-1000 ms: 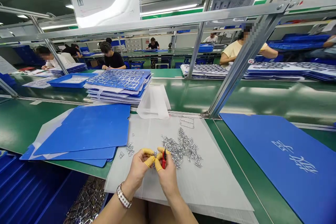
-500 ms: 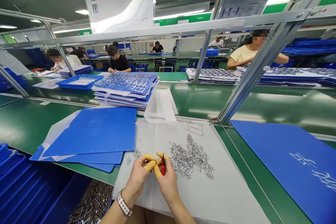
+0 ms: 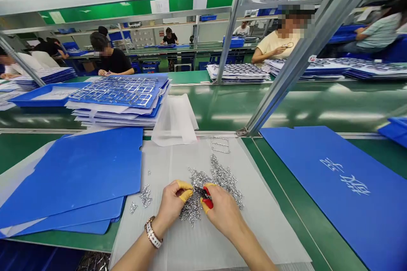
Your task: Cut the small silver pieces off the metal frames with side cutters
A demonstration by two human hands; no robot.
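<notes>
My left hand (image 3: 173, 204), with yellow finger covers on thumb and forefinger, is pinched closed. What sits between its fingertips is too small to make out. My right hand (image 3: 225, 209), also wearing yellow covers, is wrapped round small red-handled nippers (image 3: 207, 202). Their dark jaws point left, at the left fingertips. Both hands are over the near part of a spread heap of tiny shiny silver pieces (image 3: 226, 178). Left of my left hand lie two small groups of like pieces, a larger one (image 3: 145, 197) and a smaller one (image 3: 133, 207).
A silver sprue frame (image 3: 220, 145) lies at the far end of the pale sheet (image 3: 254, 237). Blue boards (image 3: 85, 165) overlap on the left; another blue board (image 3: 337, 178) lies right. Behind are a stack of laden boards (image 3: 117, 93), a metal post (image 3: 286, 76) and co-workers.
The nippers, earlier upright in my right hand, now point their jaws at my left fingertips. My hands have moved over the heap, the right one turning. The view has shifted right and down.
</notes>
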